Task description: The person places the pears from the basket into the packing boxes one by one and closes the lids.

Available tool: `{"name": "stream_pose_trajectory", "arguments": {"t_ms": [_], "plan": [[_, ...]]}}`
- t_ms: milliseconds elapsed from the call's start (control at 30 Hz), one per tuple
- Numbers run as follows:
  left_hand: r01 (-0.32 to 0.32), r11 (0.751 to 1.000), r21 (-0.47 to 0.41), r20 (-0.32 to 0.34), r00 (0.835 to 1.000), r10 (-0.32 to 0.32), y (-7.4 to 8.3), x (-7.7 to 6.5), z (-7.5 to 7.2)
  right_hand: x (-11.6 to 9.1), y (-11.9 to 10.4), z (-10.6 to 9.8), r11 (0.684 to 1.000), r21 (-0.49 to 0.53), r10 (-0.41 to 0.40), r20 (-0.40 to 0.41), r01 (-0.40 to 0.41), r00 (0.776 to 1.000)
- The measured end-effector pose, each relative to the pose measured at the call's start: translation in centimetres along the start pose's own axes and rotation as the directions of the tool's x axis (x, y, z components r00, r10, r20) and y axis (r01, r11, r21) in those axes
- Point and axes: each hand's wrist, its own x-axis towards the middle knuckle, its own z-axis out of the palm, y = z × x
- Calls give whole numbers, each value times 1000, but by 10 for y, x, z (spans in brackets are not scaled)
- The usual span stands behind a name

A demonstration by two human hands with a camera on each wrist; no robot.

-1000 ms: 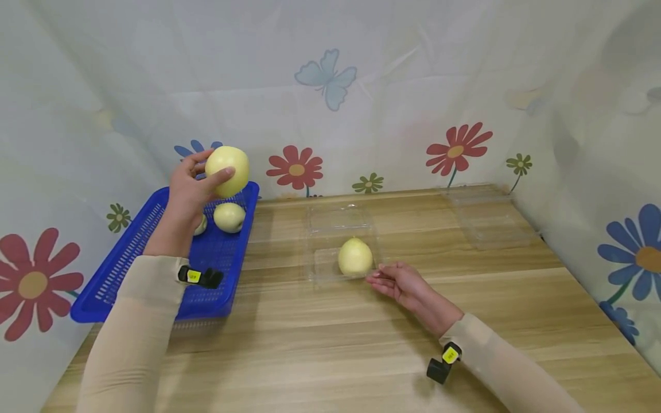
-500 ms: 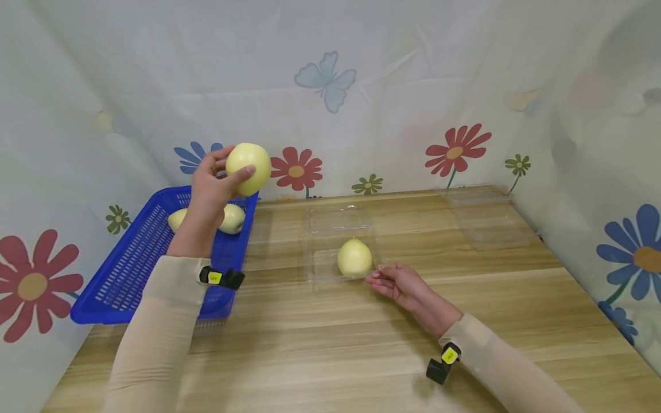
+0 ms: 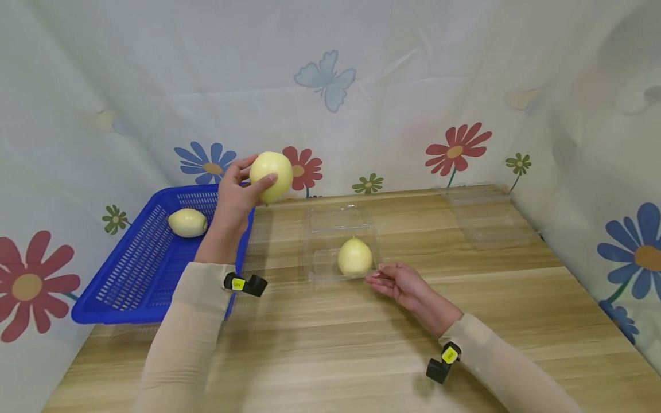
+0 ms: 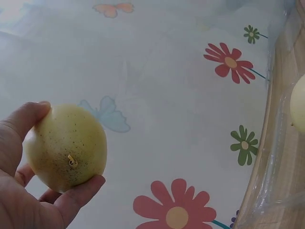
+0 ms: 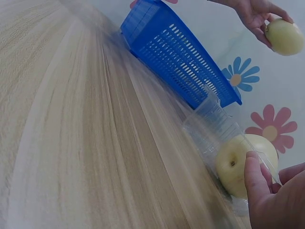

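Holding a pear (image 3: 271, 175) in your left hand (image 3: 238, 192), you have it in the air, up and to the left of the box (image 3: 322, 267) and apart from it. Your thumb lies across the pear's near side, with the fingers curled round behind; in the left wrist view its short stem (image 4: 72, 161) faces the camera, dark specks around it. Your right hand (image 3: 405, 287) pinches the near right corner of the box, thumb on one face of the thin clear wall and fingers on the other. Inside the box, toward its right side and just beside your right fingertips, a second pear (image 3: 354, 257) sits stem up. The plastic is so faint that you cannot tell exactly how the box's far part stands. Well to the left of the box is the blue basket (image 3: 160, 269), partly covered by your left arm; a third pear (image 3: 187, 222) lies on its side in it. To the right of the box and a little farther back, a second box (image 3: 490, 221), also clear, rests on the wooden table (image 3: 330, 350). Behind the box hangs a pale sheet (image 3: 392, 115), printed with flowers and a blue butterfly (image 3: 326, 80).
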Motion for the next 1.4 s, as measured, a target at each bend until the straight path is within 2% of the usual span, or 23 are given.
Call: {"name": "stream_pose_trajectory", "arguments": {"t_ms": [267,767,1167,1400], "plan": [[46,999,-12,-7,999,-46,-13,-2,13,0,0,0,1000,-7,3,-5,-3,1000],[123,990,-62,36,992,-121,-37,-15,33,1,1,-1,1000,-12,-3,12,3,1000],[192,976,-102,73,980,-185,-62,-25,48,0,0,-2,1000,-1,2,10,-2,1000],[222,967,-126,54,975,-217,-69,-31,59,0,0,0,1000,-4,-5,11,5,1000]]}}
